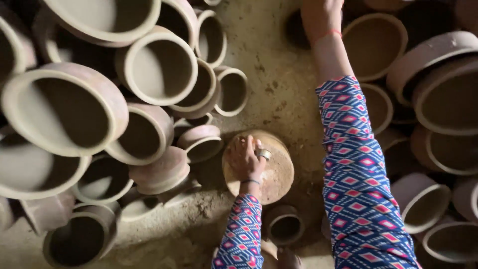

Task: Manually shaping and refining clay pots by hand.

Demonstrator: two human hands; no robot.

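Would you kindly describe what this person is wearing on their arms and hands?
Both arms wear long sleeves patterned in blue, pink and white diamonds. The left hand has a broad silver-coloured ring and a thin dark wristband. The right hand has a thin red thread round its wrist.

surface: dirt floor (269, 74) | on it: clay pots (159, 67), upturned pot (271, 172)

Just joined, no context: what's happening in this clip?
A person in blue patterned sleeves works among unfired brown clay pots heaped on a dirt floor. The left hand presses flat on the round base of an upturned clay pot. The right hand reaches far forward toward the right-side pots; its fingers are cut off by the frame edge.
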